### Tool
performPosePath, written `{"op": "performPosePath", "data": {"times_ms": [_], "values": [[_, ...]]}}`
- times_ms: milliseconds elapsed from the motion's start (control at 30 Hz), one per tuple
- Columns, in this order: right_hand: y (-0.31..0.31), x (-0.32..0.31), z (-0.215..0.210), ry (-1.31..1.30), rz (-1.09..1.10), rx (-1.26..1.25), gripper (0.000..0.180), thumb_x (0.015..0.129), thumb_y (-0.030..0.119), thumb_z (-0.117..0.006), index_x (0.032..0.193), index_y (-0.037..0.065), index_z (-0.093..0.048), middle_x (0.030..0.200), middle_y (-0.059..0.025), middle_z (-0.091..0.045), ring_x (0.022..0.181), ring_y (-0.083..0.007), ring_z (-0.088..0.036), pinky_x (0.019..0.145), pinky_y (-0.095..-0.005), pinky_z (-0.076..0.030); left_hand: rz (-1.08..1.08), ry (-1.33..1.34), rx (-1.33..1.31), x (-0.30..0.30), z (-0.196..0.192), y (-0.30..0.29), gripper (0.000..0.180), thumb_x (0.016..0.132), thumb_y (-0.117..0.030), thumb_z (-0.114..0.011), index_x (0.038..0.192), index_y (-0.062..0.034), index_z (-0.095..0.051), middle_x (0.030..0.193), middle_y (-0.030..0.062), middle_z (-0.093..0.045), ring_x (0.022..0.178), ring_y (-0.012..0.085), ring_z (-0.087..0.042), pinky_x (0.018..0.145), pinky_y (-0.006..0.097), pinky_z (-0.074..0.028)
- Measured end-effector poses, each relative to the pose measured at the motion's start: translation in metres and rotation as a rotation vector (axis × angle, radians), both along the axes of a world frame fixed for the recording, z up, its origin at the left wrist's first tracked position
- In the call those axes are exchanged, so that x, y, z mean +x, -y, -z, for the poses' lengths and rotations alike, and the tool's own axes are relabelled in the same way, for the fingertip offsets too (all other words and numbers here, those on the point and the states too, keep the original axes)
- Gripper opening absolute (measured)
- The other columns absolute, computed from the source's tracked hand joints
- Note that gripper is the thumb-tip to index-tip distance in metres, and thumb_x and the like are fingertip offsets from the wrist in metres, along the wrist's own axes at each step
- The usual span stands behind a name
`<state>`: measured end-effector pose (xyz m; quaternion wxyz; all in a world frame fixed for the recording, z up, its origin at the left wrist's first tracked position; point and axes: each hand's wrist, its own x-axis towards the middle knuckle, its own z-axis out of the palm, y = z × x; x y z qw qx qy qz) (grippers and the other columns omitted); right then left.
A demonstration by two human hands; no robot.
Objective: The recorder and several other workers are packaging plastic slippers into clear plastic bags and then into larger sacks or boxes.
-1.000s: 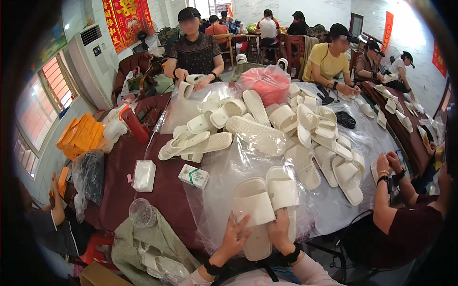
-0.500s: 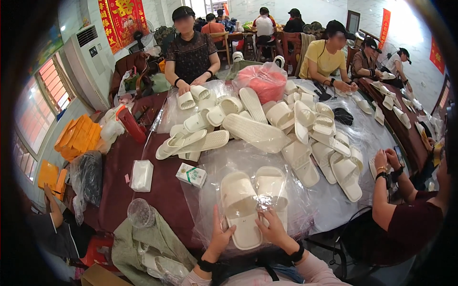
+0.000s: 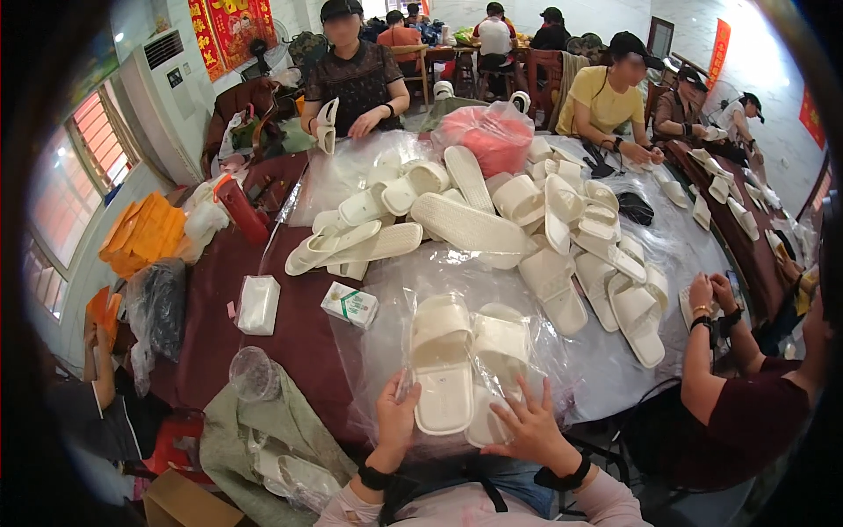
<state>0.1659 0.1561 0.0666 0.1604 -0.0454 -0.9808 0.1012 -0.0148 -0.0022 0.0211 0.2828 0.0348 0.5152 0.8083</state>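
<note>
Two cream slide slippers lie side by side on clear plastic in front of me, toes pointing away. My left hand [image 3: 395, 415] rests at the outer edge of the left slipper [image 3: 442, 369], fingers extended and thumb towards its heel. Over the heel of the right slipper [image 3: 500, 347], my right hand [image 3: 534, 429] spreads its fingers, touching the sole. The clear plastic [image 3: 378, 351] wrinkles around and under the pair; I cannot tell whether they are inside a bag.
Beyond the pair lies a heap of cream slippers [image 3: 470, 230]. A white-green box [image 3: 349, 305], a white tissue pack [image 3: 259, 306] and a red flask [image 3: 241, 211] stand to the left. A pink bundle [image 3: 485, 139] sits farther back. Several co-workers surround the tables.
My right hand has moved right and spread its fingers over the right slipper's heel. The pair has shifted slightly, the right one nearer me. The co-worker opposite has lifted slippers off the table.
</note>
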Motion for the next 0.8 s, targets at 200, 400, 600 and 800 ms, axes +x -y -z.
{"op": "performPosePath", "data": {"times_ms": [200,400,600,800], "values": [[0.007,-0.001,0.003,0.136,-0.046,-0.014,0.064,0.068,0.055,-0.067,0.113,0.010,-0.058,0.122,-0.0133,-0.052,0.125,-0.0380,-0.036,0.099,-0.0662,-0.016,-0.035,-0.068,-0.155,0.000,0.007,0.000,0.033,0.087,-0.004,-0.058,0.118,0.0037,-0.053,0.101,0.0057,-0.062,0.089,0.0108,-0.057,0.080,0.024,-0.046],[0.009,-0.020,0.020,0.071,0.028,-0.101,0.053,0.075,0.027,-0.064,0.123,0.007,-0.049,0.129,-0.0170,-0.046,0.122,-0.0391,-0.039,0.099,-0.0627,-0.021,0.066,-0.041,-0.173,0.000,0.025,0.004,0.032,0.091,-0.009,-0.054,0.121,-0.0002,-0.053,0.100,0.0036,-0.063,0.070,0.0059,-0.056,0.062,0.019,-0.045],[0.009,-0.030,0.036,0.067,0.281,-0.134,0.062,0.071,0.014,-0.061,0.130,0.008,-0.043,0.136,-0.0245,-0.034,0.124,-0.0444,-0.035,0.100,-0.0601,-0.024,0.204,-0.042,-0.274,0.012,0.013,0.001,0.038,0.091,-0.007,-0.052,0.128,-0.0055,-0.049,0.092,0.0009,-0.062,0.060,0.0069,-0.052,0.051,0.019,-0.044],[0.002,-0.027,0.015,0.097,0.120,-0.159,0.066,0.070,0.014,-0.062,0.132,0.012,-0.041,0.137,-0.0264,-0.032,0.125,-0.0441,-0.033,0.102,-0.0559,-0.024,0.250,-0.255,-0.323,0.022,0.030,0.003,0.054,0.084,0.005,-0.053,0.135,-0.0051,-0.038,0.113,0.0061,-0.051,0.071,0.0099,-0.056,0.059,0.023,-0.050]]}}
